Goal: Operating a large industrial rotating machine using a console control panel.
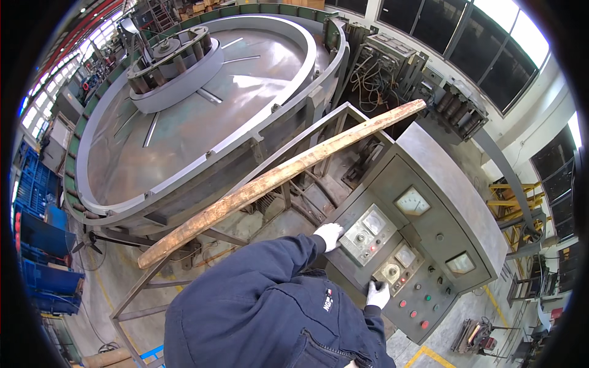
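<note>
A grey metal control console [423, 178] stands in front of me on the right. My left hand [329, 237], in a white work glove, rests at the console's left edge beside an upper control plate [368, 234] with a meter and a knob. Its fingers are too hidden to read. My right hand [378, 296], in a white glove with dark fingertips, is at the lower left of a second control plate [397, 270]. Its fingers are bent close together near that plate's round dial [390, 272]; what they hold, if anything, cannot be made out.
Ahead on the left is a large round metal machine table [245, 92] with a raised hub [175, 61]. A long wooden beam [276, 175] lies slantwise across the metal frame between it and me. Red and green buttons [414, 314] dot the console's lower face. Cables [371, 73] hang behind.
</note>
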A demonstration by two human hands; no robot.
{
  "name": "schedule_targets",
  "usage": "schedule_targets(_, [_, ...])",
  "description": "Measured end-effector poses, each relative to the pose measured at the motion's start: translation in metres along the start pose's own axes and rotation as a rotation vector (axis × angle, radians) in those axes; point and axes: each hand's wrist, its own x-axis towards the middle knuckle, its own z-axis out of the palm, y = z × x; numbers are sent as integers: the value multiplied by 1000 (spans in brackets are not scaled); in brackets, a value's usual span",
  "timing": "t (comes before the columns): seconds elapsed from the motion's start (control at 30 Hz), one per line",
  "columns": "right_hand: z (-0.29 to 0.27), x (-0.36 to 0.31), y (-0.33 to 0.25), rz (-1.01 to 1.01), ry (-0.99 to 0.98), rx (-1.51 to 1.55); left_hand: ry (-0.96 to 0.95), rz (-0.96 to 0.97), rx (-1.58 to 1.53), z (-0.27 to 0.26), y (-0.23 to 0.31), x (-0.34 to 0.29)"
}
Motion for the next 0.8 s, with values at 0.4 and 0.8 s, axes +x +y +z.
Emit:
schedule_targets(0.4, [-1,0,-6,4,-24,2,-31,-19,1,0,-5,-1])
schedule_targets(0.8, [-11,-2,-19,16,-14,-48,1,11,-96,-30,25,1])
